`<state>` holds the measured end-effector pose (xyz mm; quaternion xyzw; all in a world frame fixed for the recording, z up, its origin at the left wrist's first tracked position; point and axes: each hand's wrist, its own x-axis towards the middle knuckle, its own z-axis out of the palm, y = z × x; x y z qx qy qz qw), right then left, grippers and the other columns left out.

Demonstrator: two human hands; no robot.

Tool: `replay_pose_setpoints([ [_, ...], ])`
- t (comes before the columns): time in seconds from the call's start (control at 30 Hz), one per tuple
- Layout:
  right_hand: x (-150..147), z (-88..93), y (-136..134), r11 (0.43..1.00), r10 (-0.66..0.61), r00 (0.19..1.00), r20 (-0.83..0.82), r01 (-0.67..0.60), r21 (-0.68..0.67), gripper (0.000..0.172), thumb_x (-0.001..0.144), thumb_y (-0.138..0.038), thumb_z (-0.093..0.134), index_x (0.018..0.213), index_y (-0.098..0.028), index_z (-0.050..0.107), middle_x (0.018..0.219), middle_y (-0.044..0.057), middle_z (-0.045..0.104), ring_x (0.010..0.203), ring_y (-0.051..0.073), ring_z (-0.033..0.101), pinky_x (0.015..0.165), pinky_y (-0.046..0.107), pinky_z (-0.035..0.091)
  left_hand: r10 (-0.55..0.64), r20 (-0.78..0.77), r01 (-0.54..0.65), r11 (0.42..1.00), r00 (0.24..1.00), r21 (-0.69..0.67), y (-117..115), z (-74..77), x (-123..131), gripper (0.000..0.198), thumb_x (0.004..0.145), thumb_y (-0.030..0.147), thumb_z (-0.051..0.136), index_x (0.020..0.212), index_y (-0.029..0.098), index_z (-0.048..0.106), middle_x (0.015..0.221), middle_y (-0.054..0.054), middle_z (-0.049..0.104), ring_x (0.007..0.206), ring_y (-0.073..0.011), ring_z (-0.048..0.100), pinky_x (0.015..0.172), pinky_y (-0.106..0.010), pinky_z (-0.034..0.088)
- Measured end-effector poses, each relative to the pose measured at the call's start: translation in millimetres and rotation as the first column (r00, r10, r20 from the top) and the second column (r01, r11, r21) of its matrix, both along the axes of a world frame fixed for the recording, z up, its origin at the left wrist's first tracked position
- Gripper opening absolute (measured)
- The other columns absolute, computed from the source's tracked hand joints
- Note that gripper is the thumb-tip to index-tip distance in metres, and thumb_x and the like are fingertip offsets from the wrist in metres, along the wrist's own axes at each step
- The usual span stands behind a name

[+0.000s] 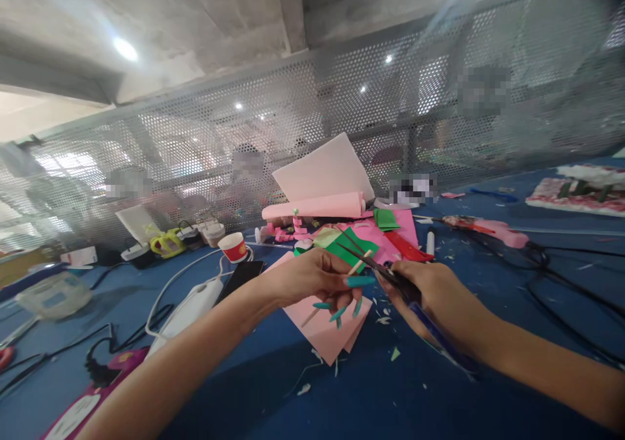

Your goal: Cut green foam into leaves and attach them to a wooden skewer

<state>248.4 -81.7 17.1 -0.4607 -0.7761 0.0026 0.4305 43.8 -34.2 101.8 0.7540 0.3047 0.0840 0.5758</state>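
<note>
My left hand (319, 277), with long turquoise nails, pinches a thin pale stick (360, 263) between thumb and fingers. The stick slants, its upper end rising past the fingertips and its lower end showing below the hand. In my right hand (434, 290) is a pair of scissors (406, 286) with dark blades and a blue handle. The blades are parted and point left, crossing by the stick's upper end; whether they touch it I cannot tell. Beneath my left hand lie light pink paper sheets (325, 332). Green paper (359, 245) lies just behind the hands.
Behind lie a pink roll (317, 206), a red strip (410, 246) and bright pink sheets. A glue gun (498, 230) with black cables is at right. A paper cup (234, 247), dark phone (243, 278) and white power strip (188, 313) stand left. Scraps litter the blue table (234, 388).
</note>
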Motion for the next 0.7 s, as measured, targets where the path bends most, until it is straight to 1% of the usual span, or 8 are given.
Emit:
replay_pose_setpoints([
  [0.17, -3, 4.9, -4, 0.997, -0.037, 0.999, 0.006, 0.037, -0.062, 0.019, 0.083, -0.025, 0.049, 0.067, -0.019, 0.057, 0.057, 0.005, 0.063, 0.046, 0.015, 0.058, 0.047, 0.025, 0.038, 0.230, -0.086, -0.170, 0.882, 0.969, 0.440, -19, 3.4, 6, 0.023, 0.082, 0.012, 0.047, 0.064, 0.012, 0.060, 0.052, -0.001, 0.056, 0.045, -0.0075, 0.050, 0.045, -0.019, 0.037],
  [0.23, -5, 5.0, -4, 0.997, -0.040, 0.999, -0.011, 0.039, -0.068, 0.023, 0.083, -0.027, 0.049, 0.062, -0.019, 0.055, 0.052, 0.003, 0.060, 0.042, 0.013, 0.056, 0.044, 0.024, 0.037, 0.321, -0.098, -0.175, 0.720, 0.942, 0.672, -25, 0.0, 8, 0.023, 0.081, 0.010, 0.044, 0.066, 0.012, 0.061, 0.057, -0.003, 0.060, 0.050, -0.0100, 0.053, 0.049, -0.022, 0.039],
  [0.3, -8, 4.1, -4, 0.996, -0.061, 0.998, -0.032, 0.059, -0.067, 0.027, 0.083, -0.029, 0.049, 0.058, -0.019, 0.052, 0.047, 0.002, 0.056, 0.039, 0.013, 0.053, 0.042, 0.024, 0.035, 0.437, -0.111, -0.122, 0.470, 0.893, 0.874, -30, -5.2, 11, 0.023, 0.079, 0.008, 0.042, 0.075, 0.011, 0.064, 0.064, -0.007, 0.064, 0.056, -0.0135, 0.056, 0.054, -0.025, 0.041],
  [0.37, -9, 2.9, -3, 0.995, -0.062, 0.997, -0.050, 0.058, -0.084, 0.029, 0.084, -0.029, 0.049, 0.057, -0.019, 0.052, 0.045, 0.001, 0.053, 0.040, 0.013, 0.052, 0.041, 0.023, 0.034, 0.542, -0.137, -0.037, 0.298, 0.829, 0.954, -33, -9.4, 13, 0.025, 0.079, 0.006, 0.040, 0.085, 0.010, 0.064, 0.069, -0.010, 0.064, 0.062, -0.0168, 0.058, 0.058, -0.028, 0.042],
  [0.43, -9, 2.1, -2, 0.994, -0.037, 0.998, -0.057, 0.031, -0.107, 0.030, 0.084, -0.030, 0.049, 0.057, -0.018, 0.052, 0.046, 0.001, 0.053, 0.041, 0.013, 0.052, 0.041, 0.023, 0.034, 0.541, -0.186, -0.035, 0.372, 0.820, 0.928, -35, -9.9, 15, 0.026, 0.080, 0.004, 0.039, 0.088, 0.010, 0.062, 0.073, -0.011, 0.064, 0.065, -0.0179, 0.059, 0.060, -0.029, 0.043],
  [0.53, -7, 2.3, -2, 0.992, -0.012, 0.999, -0.052, 0.005, -0.123, 0.031, 0.085, -0.033, 0.052, 0.058, -0.018, 0.054, 0.046, -0.001, 0.051, 0.041, 0.011, 0.049, 0.041, 0.022, 0.032, 0.377, -0.234, -0.079, 0.654, 0.896, 0.752, -30, -2.9, 13, 0.020, 0.086, 0.010, 0.039, 0.081, 0.012, 0.059, 0.073, -0.009, 0.065, 0.062, -0.0140, 0.061, 0.059, -0.026, 0.045],
  [0.63, -4, 2.8, 1, 0.992, -0.012, 0.997, -0.077, 0.003, -0.123, 0.029, 0.083, -0.035, 0.056, 0.060, -0.017, 0.056, 0.047, -0.002, 0.051, 0.042, 0.011, 0.050, 0.041, 0.022, 0.032, 0.130, -0.192, -0.043, 0.915, 0.973, 0.401, -15, 6.0, 4, 0.017, 0.091, 0.023, 0.044, 0.086, 0.013, 0.057, 0.071, -0.004, 0.065, 0.051, -0.0089, 0.059, 0.052, -0.022, 0.045],
  [0.7, -1, 2.3, 3, 0.987, -0.010, 0.994, -0.113, -0.008, -0.160, 0.028, 0.083, -0.036, 0.057, 0.061, -0.018, 0.057, 0.047, -0.002, 0.052, 0.042, 0.011, 0.051, 0.041, 0.022, 0.032, -0.013, -0.041, 0.016, 0.997, 0.999, 0.079, -2, 8.1, -3, 0.020, 0.090, 0.028, 0.046, 0.093, 0.012, 0.058, 0.071, -0.003, 0.063, 0.047, -0.0069, 0.055, 0.047, -0.020, 0.043],
])
